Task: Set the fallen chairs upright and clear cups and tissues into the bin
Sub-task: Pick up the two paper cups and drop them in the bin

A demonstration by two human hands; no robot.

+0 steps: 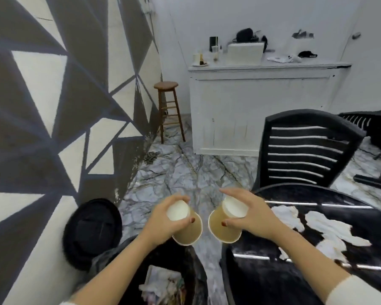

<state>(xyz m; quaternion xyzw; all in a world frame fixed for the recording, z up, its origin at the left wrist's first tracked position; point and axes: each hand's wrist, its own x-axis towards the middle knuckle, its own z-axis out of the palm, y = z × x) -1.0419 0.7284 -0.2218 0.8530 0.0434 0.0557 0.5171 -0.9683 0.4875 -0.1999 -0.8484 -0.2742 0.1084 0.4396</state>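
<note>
Left hand: the left hand (166, 219) is wrapped round the left cup (186, 225) — fingers curled over the white base, thumb pressed on the side wall, mouth tilted down and toward the person.
Right hand: the right hand (249, 213) mirrors it, pinching the right cup (226, 223) near its base, thumb on the tan wall, the rim pointing inward toward the other cup.
Where the cups are: both held in the air, rims near each other but apart, just above and beyond the open bin (198, 274) that sits below the wrists.
Handling: paper cups, so I judge them very light and thin-walled — easy to crush, and the base is the stiffest place to hold, which is where both grips sit. Inside looks empty and dry, so no spill expected when tipped.
Release: a plain opening of the fingers over the bin mouth should do; a light cup may bounce off the rim if let go off-centre.
Tissues: crumpled white tissues (330, 230) lie on the dark table (295, 271), to the right of the right grip. Soft, almost weightless — best gathered in a bunch.
Chairs: one black chair (306, 148) stands upright beyond the right hand; another chair (374, 128) further right seems to lie tipped over.
Writing: no brand, label or lettering readable on the cups, bin or anything else.
</note>
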